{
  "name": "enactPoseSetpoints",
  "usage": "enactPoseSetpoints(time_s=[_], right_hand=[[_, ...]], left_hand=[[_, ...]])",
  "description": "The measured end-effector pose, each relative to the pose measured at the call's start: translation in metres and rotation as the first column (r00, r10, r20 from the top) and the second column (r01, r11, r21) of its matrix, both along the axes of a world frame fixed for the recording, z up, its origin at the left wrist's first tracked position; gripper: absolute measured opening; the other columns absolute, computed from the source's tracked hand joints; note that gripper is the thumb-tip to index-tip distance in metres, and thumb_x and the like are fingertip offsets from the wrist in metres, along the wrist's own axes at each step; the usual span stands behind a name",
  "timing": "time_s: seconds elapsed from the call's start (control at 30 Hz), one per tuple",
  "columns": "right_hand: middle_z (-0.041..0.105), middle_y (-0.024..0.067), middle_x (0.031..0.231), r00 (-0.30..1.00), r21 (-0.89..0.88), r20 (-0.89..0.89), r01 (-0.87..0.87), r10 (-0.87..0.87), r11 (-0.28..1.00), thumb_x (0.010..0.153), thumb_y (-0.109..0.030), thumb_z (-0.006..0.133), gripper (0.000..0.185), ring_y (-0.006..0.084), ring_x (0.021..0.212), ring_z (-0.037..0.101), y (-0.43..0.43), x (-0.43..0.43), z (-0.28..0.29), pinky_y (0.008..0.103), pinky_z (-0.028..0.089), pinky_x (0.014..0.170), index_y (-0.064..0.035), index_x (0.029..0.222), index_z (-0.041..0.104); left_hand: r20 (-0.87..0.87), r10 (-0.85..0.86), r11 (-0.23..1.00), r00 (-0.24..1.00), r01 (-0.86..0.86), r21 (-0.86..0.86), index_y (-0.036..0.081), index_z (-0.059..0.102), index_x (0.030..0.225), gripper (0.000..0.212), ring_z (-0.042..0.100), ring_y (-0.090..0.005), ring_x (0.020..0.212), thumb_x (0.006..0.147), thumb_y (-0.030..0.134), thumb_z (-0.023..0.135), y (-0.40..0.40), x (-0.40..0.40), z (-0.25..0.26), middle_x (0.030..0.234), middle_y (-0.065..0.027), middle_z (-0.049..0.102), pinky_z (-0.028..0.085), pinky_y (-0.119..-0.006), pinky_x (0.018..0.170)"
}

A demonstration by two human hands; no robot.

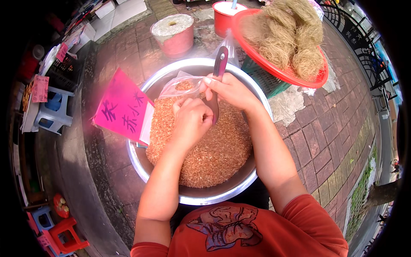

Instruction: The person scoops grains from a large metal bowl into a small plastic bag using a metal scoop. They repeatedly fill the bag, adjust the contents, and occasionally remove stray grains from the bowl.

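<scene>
A wide metal basin (218, 198) before me holds a heap of reddish-brown grain (212, 154). In my right hand (232, 91) is a scoop (221, 62), its dark handle pointing away from me and its blade low over the heap. The thumb and fingers of that hand also meet the edge of a clear plastic bag (170, 87). A little grain shows inside the bag. My left hand (192, 117) has curled fingers at the bag's near side, close to the scoop's blade; its fingertips are partly hidden.
A pink handwritten sign (120, 107) leans at the basin's left. Beyond stand a concrete-filled pink bucket (173, 41) and a red bucket (221, 24). At the upper right, a red tray (316, 77) of dried noodle-like strands rests on a green crate (265, 77). Plastic stools (56, 110) stand left.
</scene>
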State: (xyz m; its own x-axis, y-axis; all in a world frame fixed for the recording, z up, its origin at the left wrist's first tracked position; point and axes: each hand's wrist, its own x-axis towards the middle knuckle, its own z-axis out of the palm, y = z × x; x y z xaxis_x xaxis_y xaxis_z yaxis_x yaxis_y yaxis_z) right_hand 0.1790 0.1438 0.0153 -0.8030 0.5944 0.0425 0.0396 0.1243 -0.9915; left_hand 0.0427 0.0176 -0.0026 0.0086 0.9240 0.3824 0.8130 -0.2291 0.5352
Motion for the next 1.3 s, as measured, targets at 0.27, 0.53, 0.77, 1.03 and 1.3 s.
enactPoseSetpoints(time_s=[0.27, 0.53, 0.77, 1.03, 1.3], right_hand=[[0.059, -0.0036, 0.075, 1.000, -0.021, -0.002, 0.004, -0.004, 1.000, 0.100, -0.036, 0.046, 0.033, 0.0046, 0.068, 0.050, 0.000, 0.001, -0.001, 0.0203, 0.038, 0.061, -0.0083, 0.094, 0.063], [0.060, -0.0033, 0.075, 1.000, -0.013, 0.007, -0.011, 0.011, 1.000, 0.100, -0.036, 0.046, 0.033, 0.0050, 0.070, 0.052, 0.000, 0.001, 0.001, 0.0211, 0.038, 0.061, -0.0082, 0.094, 0.064], [0.060, -0.0033, 0.075, 1.000, 0.016, 0.001, -0.008, 0.008, 1.000, 0.100, -0.037, 0.046, 0.035, 0.0050, 0.070, 0.052, 0.000, 0.000, -0.001, 0.0212, 0.039, 0.062, -0.0079, 0.094, 0.064], [0.060, -0.0034, 0.075, 1.000, 0.001, -0.002, -0.007, 0.007, 1.000, 0.100, -0.037, 0.046, 0.035, 0.0051, 0.070, 0.052, 0.001, 0.000, -0.001, 0.0212, 0.039, 0.062, -0.0074, 0.094, 0.064], [0.059, -0.0030, 0.075, 1.000, -0.044, -0.002, -0.009, 0.009, 0.999, 0.100, -0.036, 0.046, 0.034, 0.0052, 0.068, 0.051, 0.002, 0.000, -0.003, 0.0203, 0.038, 0.061, -0.0073, 0.094, 0.063]], left_hand=[[0.085, 0.048, 0.997, 0.995, -0.043, -0.061, 0.011, 0.067, 0.077, 0.007, 0.058, -0.0209, 0.092, 0.072, 0.009, 0.072, -0.001, -0.013, 0.008, 0.082, -0.0014, 0.060, 0.028, -0.047, 0.101], [-0.135, -0.004, 0.995, 0.991, -0.009, -0.100, 0.012, 0.070, 0.078, 0.008, 0.058, -0.0221, 0.092, 0.071, 0.014, 0.074, -0.005, -0.001, 0.009, 0.081, -0.0014, 0.061, 0.026, -0.052, 0.103], [-0.164, 0.019, 0.993, 0.986, -0.037, -0.111, 0.012, 0.066, 0.071, 0.006, 0.057, -0.0226, 0.089, 0.070, 0.011, 0.072, -0.003, 0.001, 0.003, 0.079, -0.0016, 0.059, 0.025, -0.054, 0.103], [-0.077, 0.012, 0.993, 0.997, -0.021, -0.112, 0.011, 0.061, 0.074, 0.009, 0.059, -0.0225, 0.090, 0.070, 0.008, 0.068, -0.001, 0.004, 0.000, 0.080, -0.0016, 0.060, 0.027, -0.052, 0.103], [0.312, 0.009, 0.992, 0.950, 0.030, -0.120, 0.005, 0.059, 0.076, 0.010, 0.059, -0.0154, 0.078, 0.073, 0.003, 0.069, 0.002, -0.003, 0.002, 0.078, -0.0039, 0.061, 0.043, -0.034, 0.084]])
